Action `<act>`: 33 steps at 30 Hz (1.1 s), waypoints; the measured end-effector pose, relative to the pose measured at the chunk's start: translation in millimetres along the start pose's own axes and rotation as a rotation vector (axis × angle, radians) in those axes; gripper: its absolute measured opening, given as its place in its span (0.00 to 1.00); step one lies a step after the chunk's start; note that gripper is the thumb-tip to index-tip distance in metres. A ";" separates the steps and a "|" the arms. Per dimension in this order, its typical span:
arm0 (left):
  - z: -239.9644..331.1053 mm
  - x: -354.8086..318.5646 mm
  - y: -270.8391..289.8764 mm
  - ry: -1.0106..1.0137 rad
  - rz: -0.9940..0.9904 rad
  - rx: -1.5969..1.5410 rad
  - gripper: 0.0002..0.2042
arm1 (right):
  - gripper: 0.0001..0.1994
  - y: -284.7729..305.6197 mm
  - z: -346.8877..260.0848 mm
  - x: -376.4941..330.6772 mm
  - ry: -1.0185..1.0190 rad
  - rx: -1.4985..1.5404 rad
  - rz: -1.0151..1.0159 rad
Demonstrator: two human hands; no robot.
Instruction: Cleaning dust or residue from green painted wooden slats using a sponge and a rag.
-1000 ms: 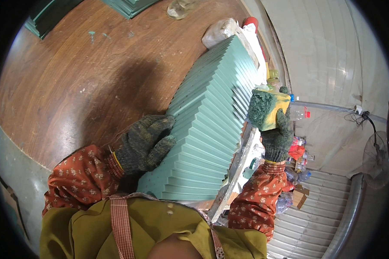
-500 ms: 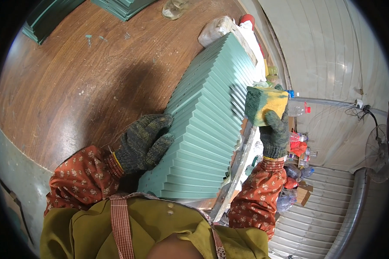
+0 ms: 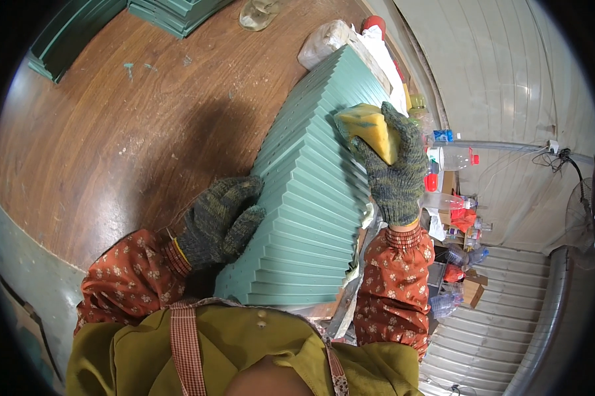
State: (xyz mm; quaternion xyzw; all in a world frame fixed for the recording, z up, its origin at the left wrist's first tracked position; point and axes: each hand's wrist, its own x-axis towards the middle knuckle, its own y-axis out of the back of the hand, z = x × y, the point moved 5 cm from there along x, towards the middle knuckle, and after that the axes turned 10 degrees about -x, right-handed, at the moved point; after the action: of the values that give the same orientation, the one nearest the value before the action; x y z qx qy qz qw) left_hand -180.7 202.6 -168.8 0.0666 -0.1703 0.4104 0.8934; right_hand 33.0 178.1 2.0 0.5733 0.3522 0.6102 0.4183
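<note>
A long stack of pale green ridged strips (image 3: 310, 198) lies slantwise before me, its edges stepped like a fan. My right hand (image 3: 396, 168), in a dark knitted glove, is closed round a yellow sponge (image 3: 370, 129). The sponge's dark green side faces the upper right part of the strips and seems to touch them. Against the stack's left edge rests my left hand (image 3: 221, 221), gloved alike, its thumb apart from the fingers. Nothing is gripped in it; some of its fingertips sit close to the strips.
More green strips (image 3: 178, 13) lie on the brown wooden tabletop (image 3: 112, 132) at the far left. A clear jar (image 3: 258, 13) stands at the far edge. Beyond the stack are a wrapped white bundle (image 3: 327, 43), several plastic bottles (image 3: 456, 158) and a fan (image 3: 581, 221).
My right hand has moved left with the sponge, from beside the stack to over the strips, and the sponge has tipped green side down. My left hand stays nearly where it was.
</note>
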 end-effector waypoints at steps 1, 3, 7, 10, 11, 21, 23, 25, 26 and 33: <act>-0.7 -0.1 -0.2 0.000 0.006 -0.006 0.18 | 0.26 -0.6 -1.1 2.2 -0.019 0.006 0.019; 0.9 0.5 1.1 0.012 -0.003 -0.012 0.18 | 0.26 -0.6 1.3 1.5 -0.099 0.018 0.044; 1.9 0.5 4.1 0.024 -0.014 -0.004 0.18 | 0.26 6.1 -1.9 3.7 -0.240 0.021 0.039; 1.0 1.3 0.4 0.002 -0.017 -0.005 0.18 | 0.24 5.0 -3.1 0.3 -0.250 -0.023 0.002; 0.9 2.2 -2.1 0.001 -0.024 -0.005 0.18 | 0.24 5.8 -8.2 1.0 -0.221 0.000 0.000; 3.3 3.7 0.8 -0.041 -0.010 -0.013 0.17 | 0.16 -14.3 -13.3 -12.1 -0.249 -0.091 -0.105; 0.5 2.4 1.6 -0.025 0.005 -0.022 0.17 | 0.15 -4.5 3.0 -26.3 -0.459 -0.066 -0.168; 2.5 3.3 -0.1 -0.025 -0.005 -0.029 0.17 | 0.16 7.5 39.7 -54.8 -0.487 -0.297 -0.210; 2.4 4.1 -1.2 -0.029 -0.010 -0.037 0.17 | 0.17 15.5 53.7 -66.2 -0.528 -0.354 -0.244; 4.7 2.2 -1.9 -0.040 0.018 -0.003 0.16 | 0.20 29.3 -1.8 -22.6 -0.440 -0.107 -0.019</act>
State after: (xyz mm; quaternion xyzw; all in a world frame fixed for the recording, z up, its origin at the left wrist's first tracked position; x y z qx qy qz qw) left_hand -179.2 201.7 -163.6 0.0719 -0.1895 0.4167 0.8862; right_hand 27.9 145.7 19.3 0.6663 0.2250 0.4841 0.5207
